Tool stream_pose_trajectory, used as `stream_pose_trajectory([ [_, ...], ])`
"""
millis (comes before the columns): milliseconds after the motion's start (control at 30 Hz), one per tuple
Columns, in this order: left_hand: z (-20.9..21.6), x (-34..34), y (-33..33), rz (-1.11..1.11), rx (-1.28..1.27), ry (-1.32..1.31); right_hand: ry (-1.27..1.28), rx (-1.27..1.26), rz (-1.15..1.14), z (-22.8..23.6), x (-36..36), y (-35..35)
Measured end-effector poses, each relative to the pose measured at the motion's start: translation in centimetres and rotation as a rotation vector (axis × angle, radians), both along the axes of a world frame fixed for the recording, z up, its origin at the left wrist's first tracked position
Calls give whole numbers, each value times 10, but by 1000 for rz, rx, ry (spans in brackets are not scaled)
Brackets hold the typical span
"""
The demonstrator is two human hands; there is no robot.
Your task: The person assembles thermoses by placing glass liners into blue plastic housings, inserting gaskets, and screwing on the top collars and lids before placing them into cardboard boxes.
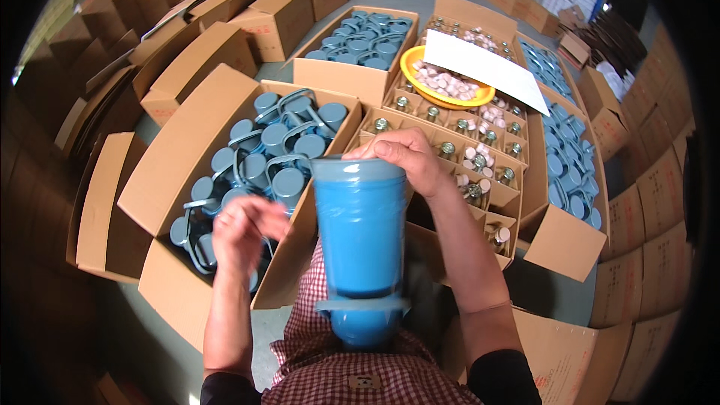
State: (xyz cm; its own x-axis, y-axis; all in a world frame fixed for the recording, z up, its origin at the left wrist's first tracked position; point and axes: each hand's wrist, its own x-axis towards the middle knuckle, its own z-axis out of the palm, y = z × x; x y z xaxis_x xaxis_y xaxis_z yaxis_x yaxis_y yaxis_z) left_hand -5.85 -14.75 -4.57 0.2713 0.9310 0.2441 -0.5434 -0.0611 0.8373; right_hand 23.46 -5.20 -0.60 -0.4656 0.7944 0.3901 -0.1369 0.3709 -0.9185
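Note:
My right hand [409, 156] grips the top rim of a tall blue plastic sleeve [360, 232] that hangs upright in front of my apron. It is a tapered cylinder with a flared rim on top. Near its lower end is a second flared collar with a rounded blue part beneath; I cannot tell if these are separate stacked pieces. My left hand [244, 229], blurred by motion, has its fingers stretched out and appears to hold nothing. It is over the near side of an open carton [199, 146] full of blue-grey lidded pieces with looped handles [274, 135].
Right of that carton stand divided cartons [517, 187] of glass bottles [446, 148] and pale round caps. A yellow basin [411, 75] of caps sits on them, partly under a white board [487, 67]. More blue pieces fill cartons behind and at right. Closed cartons [645, 217] are stacked far right.

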Motion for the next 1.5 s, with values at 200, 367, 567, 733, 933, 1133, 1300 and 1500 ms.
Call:
stream_pose_trajectory([
  [200,-33,51,101,110,184,83,660,-192,267,-73,2,53],
  [367,-7,70,133,-121,454,122,576,-355,88,-92,-32,62],
  [567,78,110,106,428,661,1128,40,-318,-326,-145,4,64],
  [733,86,91,151,425,296,871,-727,-356,-1120,-190,130,68],
  [933,69,91,163,120,764,1115,-1497,-535,-1057,-242,193,85],
  [1133,58,57,162,209,736,1162,-1594,-368,-1086,-276,192,100],
  [1300,46,45,172,236,659,1148,-1044,9,-1245,-225,162,85],
  [1500,38,44,182,249,673,1113,-842,248,-719,-226,34,151],
])
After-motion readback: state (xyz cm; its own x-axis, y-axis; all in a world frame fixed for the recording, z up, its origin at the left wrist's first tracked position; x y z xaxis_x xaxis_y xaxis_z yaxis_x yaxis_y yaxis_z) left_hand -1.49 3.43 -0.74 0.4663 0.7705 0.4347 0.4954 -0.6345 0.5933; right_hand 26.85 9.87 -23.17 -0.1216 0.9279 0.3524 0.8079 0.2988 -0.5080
